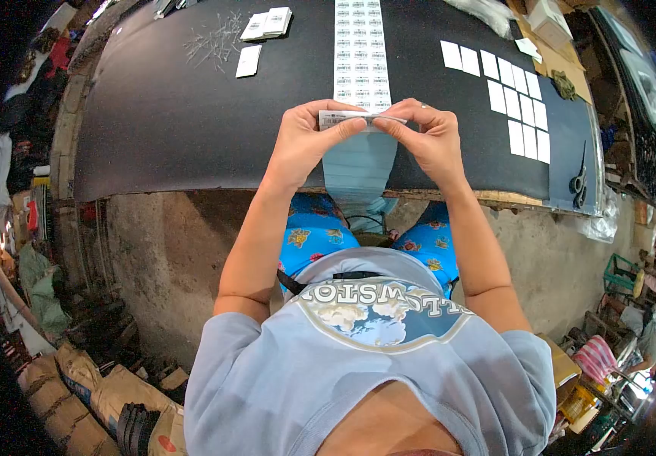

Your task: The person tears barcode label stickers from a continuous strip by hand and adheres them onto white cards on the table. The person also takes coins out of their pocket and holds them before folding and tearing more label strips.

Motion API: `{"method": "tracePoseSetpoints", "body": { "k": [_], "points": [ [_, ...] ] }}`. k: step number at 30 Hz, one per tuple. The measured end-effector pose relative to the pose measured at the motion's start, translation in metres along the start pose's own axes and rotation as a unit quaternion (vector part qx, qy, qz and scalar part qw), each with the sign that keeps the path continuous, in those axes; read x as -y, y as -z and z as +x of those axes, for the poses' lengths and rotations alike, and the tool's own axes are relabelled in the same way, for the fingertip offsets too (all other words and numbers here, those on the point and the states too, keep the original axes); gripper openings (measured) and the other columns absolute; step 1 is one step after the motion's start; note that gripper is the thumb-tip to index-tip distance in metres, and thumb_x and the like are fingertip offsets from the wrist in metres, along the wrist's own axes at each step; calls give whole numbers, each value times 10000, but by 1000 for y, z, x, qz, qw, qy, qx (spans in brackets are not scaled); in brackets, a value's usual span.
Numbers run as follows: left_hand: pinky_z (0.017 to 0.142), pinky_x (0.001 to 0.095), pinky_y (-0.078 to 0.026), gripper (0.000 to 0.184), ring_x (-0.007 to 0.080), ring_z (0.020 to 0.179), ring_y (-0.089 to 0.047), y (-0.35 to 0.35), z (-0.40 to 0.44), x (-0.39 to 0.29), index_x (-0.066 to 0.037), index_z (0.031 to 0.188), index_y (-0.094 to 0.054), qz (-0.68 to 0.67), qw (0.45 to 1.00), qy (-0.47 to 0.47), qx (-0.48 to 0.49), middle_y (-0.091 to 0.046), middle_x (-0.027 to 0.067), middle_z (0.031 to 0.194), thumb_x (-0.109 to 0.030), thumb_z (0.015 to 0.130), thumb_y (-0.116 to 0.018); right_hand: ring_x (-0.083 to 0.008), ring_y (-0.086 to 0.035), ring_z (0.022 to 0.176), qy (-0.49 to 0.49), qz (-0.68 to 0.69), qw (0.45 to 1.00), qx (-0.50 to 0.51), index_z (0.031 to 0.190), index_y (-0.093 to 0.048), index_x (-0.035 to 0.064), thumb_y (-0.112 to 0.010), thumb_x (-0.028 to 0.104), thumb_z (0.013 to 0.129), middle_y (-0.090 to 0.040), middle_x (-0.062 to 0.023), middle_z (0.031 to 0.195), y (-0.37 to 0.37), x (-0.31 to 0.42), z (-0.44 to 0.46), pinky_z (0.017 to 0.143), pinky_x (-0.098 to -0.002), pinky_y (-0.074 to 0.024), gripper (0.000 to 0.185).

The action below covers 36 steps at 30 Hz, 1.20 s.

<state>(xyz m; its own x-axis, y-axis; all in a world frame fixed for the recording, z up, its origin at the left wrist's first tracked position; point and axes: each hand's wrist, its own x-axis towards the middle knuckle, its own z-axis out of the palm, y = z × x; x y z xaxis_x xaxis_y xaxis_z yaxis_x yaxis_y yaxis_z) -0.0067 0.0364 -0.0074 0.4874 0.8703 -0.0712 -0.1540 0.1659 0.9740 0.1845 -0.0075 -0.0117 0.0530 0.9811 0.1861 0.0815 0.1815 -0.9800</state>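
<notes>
My left hand (303, 143) pinches the left end of a narrow white strip of barcode labels (334, 121) between thumb and fingers. At its other end, my right hand (433, 140) pinches the strip too, thumbs almost meeting in the middle. Whether the strip is attached to the sheet behind it is hidden by my fingers. That long barcode label sheet (359, 53) lies on the black tabletop, running away from me. Below my hands, bluish translucent backing paper (358, 161) hangs over the table's edge toward my lap.
White cards (519, 102) lie in rows at the right, near black scissors (579, 178). Stacked printed tags (267, 24), a single tag (248, 61) and loose thin fasteners (215, 39) are at the left. A white box (549, 24) stands at the far right corner.
</notes>
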Motion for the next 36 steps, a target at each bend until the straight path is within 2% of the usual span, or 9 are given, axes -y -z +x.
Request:
{"method": "tracePoseSetpoints", "body": {
  "k": [6,13,21,26,28,29,31,32,36],
  "points": [
    [684,210,-477,116,79,758,-614,-4,1,5,-24,907,-689,-9,999,-43,-14,-684,54,841,-53,797,-707,-115,-602,780,-5,-6,1000,12,839,-734,28,-731,73,753,-686,-65,797,1,0,0,732,-245,-458,97],
    [654,208,-474,113,77,737,-613,-2,1,4,-25,903,-688,-7,999,-31,-27,-684,59,829,-60,797,-708,-109,-607,785,-23,-8,1000,-9,839,-732,24,-721,73,766,-688,-69,815,-1,4,-2,735,-241,-461,88],
    [752,229,-497,271,111,852,-630,-7,0,-1,-22,1022,-664,-22,999,-30,-22,-680,73,934,-26,760,-733,-122,-616,804,-4,2,1000,-6,835,-731,23,-719,66,773,-690,-75,818,3,3,-1,750,-246,-468,76],
    [745,230,-497,253,113,842,-631,-6,0,4,-21,1010,-668,-45,999,-22,-12,-683,74,927,-33,765,-730,-126,-610,807,-22,3,1000,14,880,-727,24,-729,67,756,-689,-79,877,8,4,1,737,-256,-472,131],
    [742,230,-497,246,114,836,-632,-7,1,5,-21,1003,-669,-52,998,-20,-12,-683,74,924,-36,766,-730,-149,-613,812,77,-99,992,5,944,-716,36,-733,68,733,-675,-81,923,13,15,5,732,-267,-474,213],
    [739,232,-498,239,113,827,-633,-9,1,4,-21,996,-671,-48,999,-18,-9,-684,75,923,-39,765,-731,-149,-613,812,76,-100,992,5,944,-716,36,-733,68,733,-675,-81,923,18,20,6,732,-267,-474,213],
    [736,233,-499,233,112,818,-633,-12,1,2,-22,989,-673,-46,999,-16,-4,-684,75,921,-42,764,-732,-168,-618,812,136,-221,964,55,988,-705,54,-732,65,712,-655,-76,913,27,34,9,704,-283,-476,277],
    [730,233,-500,232,110,810,-633,-13,1,1,-22,986,-674,-29,999,-12,-9,-684,75,918,-40,762,-732,-205,-618,781,128,-246,960,38,934,-708,49,-723,56,706,-629,-84,824,23,45,8,664,-308,-475,228],
    [704,231,-505,220,104,792,-632,-16,2,0,-21,967,-679,-7,1000,-6,-10,-685,72,904,-33,754,-734,-236,-610,754,156,-298,940,61,874,-698,27,-703,31,703,-619,-97,792,23,53,11,637,-330,-473,171]
  ]
}}
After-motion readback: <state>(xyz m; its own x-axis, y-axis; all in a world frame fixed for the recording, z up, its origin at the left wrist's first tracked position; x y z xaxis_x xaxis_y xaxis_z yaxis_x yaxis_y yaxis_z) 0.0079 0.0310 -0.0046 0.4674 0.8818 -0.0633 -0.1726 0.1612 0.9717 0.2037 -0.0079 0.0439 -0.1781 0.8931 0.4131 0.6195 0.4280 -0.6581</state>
